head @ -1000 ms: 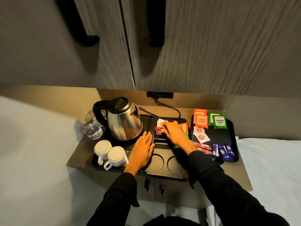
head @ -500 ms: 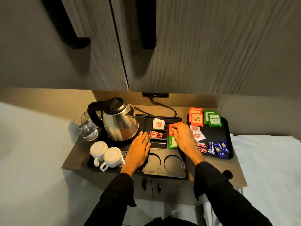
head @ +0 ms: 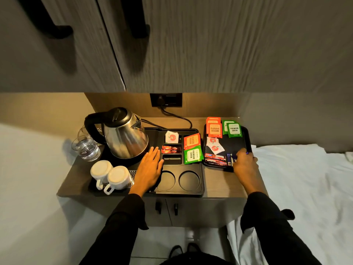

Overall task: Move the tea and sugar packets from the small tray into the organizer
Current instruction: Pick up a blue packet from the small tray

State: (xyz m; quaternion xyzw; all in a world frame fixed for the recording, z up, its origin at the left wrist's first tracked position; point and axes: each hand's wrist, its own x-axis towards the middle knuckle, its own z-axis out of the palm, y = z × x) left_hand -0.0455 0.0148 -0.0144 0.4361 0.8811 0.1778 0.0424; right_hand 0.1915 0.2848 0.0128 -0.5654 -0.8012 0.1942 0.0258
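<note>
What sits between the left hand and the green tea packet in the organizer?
In the head view, only an empty black slot separates the left hand from the green tea packet.

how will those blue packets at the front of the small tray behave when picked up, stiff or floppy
The blue packets look small, thin and flat, so probably light and floppy. They lie bunched beside the red sachets, so the right hand may drag several together. Their wrappers look glossy, perhaps slippery on the small tray.
</note>
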